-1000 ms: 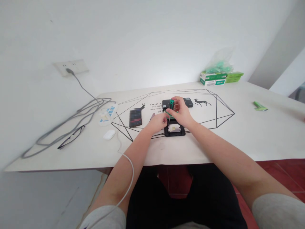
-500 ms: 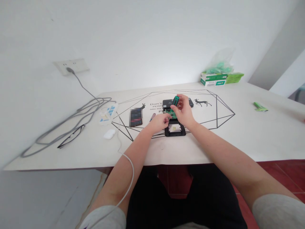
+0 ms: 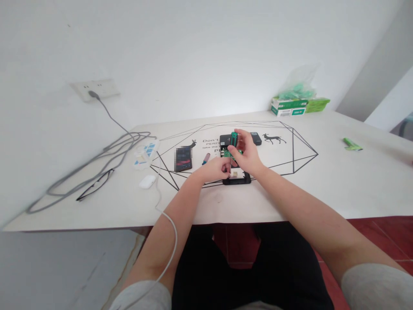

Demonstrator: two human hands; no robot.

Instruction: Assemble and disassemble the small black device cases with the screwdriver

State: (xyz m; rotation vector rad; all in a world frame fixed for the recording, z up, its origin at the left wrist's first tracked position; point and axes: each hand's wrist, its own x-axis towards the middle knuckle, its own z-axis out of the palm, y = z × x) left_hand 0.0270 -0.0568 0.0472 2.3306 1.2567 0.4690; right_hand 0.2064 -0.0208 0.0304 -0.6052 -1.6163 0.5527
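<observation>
My right hand grips a green-handled screwdriver, held nearly upright with its tip down over a small black frame that has a white and gold square inside. My left hand is pinched shut at the frame's left edge, right by the screwdriver's tip; what it pinches is too small to make out. A black box lies just behind both hands on the white table.
A dark phone, a white earbud case, glasses, a power strip with grey cables lie left. A small pen is near the phone. Green boxes stand far right, a green item beyond.
The screwdriver tilted right half a second ago and now stands more upright again. Both hands stayed over the black frame, shifting only slightly.
</observation>
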